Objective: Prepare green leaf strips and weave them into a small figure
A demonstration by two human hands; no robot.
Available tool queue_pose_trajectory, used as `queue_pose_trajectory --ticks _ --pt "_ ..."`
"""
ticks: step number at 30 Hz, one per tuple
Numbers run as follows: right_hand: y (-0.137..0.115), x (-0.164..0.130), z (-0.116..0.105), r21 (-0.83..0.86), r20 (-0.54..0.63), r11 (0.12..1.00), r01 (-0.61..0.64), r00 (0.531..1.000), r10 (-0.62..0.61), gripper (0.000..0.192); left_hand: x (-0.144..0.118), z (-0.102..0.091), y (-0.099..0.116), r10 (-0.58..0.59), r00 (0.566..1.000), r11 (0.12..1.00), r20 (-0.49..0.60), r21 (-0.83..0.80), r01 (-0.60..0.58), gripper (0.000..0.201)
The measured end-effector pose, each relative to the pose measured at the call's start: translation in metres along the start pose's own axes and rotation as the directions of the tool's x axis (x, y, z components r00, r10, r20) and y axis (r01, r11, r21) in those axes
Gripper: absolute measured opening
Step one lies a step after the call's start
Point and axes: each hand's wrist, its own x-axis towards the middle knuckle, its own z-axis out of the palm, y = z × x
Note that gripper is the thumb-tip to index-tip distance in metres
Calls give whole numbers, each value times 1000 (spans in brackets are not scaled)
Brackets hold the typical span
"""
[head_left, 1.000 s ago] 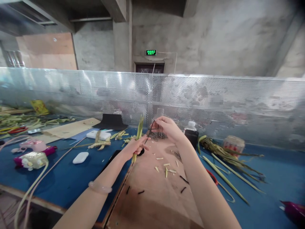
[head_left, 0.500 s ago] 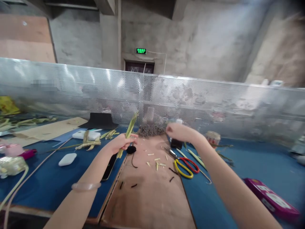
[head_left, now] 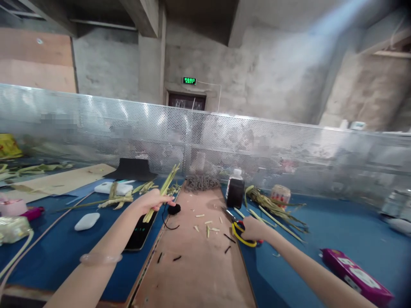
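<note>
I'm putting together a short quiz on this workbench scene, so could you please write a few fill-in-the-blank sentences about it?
1. The left hand holds a bundle of green ____.
2. The right hand rests on scissors with a ____ handle loop.
3. The phone lies on the ____ table cover.
4. A dark bottle with a ____ cap stands beyond the scissors.

Missing words: stalks; yellow; blue; white

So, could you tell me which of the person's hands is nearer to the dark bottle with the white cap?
The right hand. It rests on the scissors, just in front of the dark bottle. The left hand holds green stalks farther off, across the brown board.
</note>
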Motion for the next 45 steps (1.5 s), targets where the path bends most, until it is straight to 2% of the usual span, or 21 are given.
queue_pose_trajectory --ticks 4,7,9,13,15,17,19,21,23,27,31,34,37,39,42,45 --pt "1 3 -2 125 -88 992 -24 996 35 20 -4 -5 0 11 999 1000 -42 22 -10 18" --pt "-6 -3 -7 287 -199 958 6 978 54 17 -7 -12 2 11 999 999 -32 54 -10 24" --pt "-18 -11 -8 427 -224 902 60 974 42 22 -7 -18 2 10 1000 996 -12 91 -9 26" --pt "-58 -34 -5 725 -85 678 125 992 -92 44 -3 -26 -2 21 1000 987 -21 160 -18 28" --pt "-80 -44 -2 809 7 576 115 979 -206 48 -1 -26 -4 38 998 987 -52 160 -30 31" --pt "-99 -50 0 883 105 465 66 938 -331 52 -1 -23 -4 57 995 990 -81 135 -45 31" --pt "-115 -50 4 969 214 219 -115 833 -511 49 -3 -20 -2 66 994 994 -87 96 -58 28" --pt "-125 -43 12 969 232 76 -234 764 -602 46 -6 -17 -1 70 994 996 -79 59 -65 27" --pt "-132 -31 22 962 224 22 -273 736 -639 48 -8 -16 0 76 994 997 -79 35 -74 27" --pt "-134 -8 40 954 182 -51 -294 709 -681 51 -8 -15 0 96 989 995 -114 23 -94 28" --pt "-134 -5 43 940 159 -93 -330 660 -734 51 -6 -9 0 86 986 996 -144 -9 -88 29" --pt "-138 -13 37 929 86 -179 -324 660 -746 44 -4 -4 -4 75 988 994 -131 -66 -85 31" --pt "-142 -22 30 928 53 -210 -309 665 -745 44 -1 0 -12 68 994 988 -80 -133 -78 32" --pt "-143 -24 28 922 43 -233 -311 678 -734 43 1 2 -17 68 997 982 -37 -173 -73 32" --pt "-143 -23 30 895 -1 -316 -315 706 -708 42 4 5 -23 80 997 971 24 -227 -72 31" --pt "-142 -18 37 880 -15 -332 -340 679 -734 43 6 10 -25 97 993 960 70 -269 -75 31"
